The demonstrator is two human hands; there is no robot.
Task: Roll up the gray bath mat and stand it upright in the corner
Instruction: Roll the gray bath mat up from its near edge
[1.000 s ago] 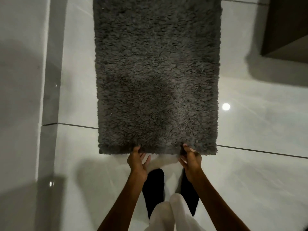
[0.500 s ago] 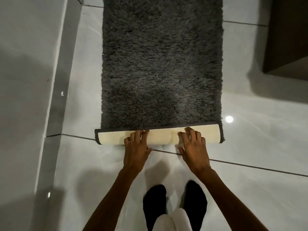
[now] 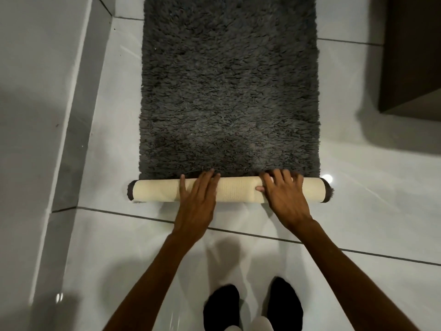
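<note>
The gray bath mat (image 3: 229,91) lies shaggy side up on the glossy white floor, stretching away from me. Its near end is turned into a thin roll (image 3: 236,189) with the cream backing outward and dark pile at both ends. My left hand (image 3: 196,201) rests palm down on the roll left of its middle, fingers spread toward the pile. My right hand (image 3: 284,199) presses flat on the roll right of its middle, fingers spread. Neither hand wraps around the roll.
A white wall (image 3: 35,115) with a gray skirting strip (image 3: 78,139) runs along the left. A dark brown cabinet (image 3: 410,56) stands at the upper right. My feet in black socks (image 3: 253,306) are on the tiles just behind the roll.
The near edge was lifted and folded over, then rolled forward. The roll is now thicker and farther from my feet, and both hands have shifted on top of it.
</note>
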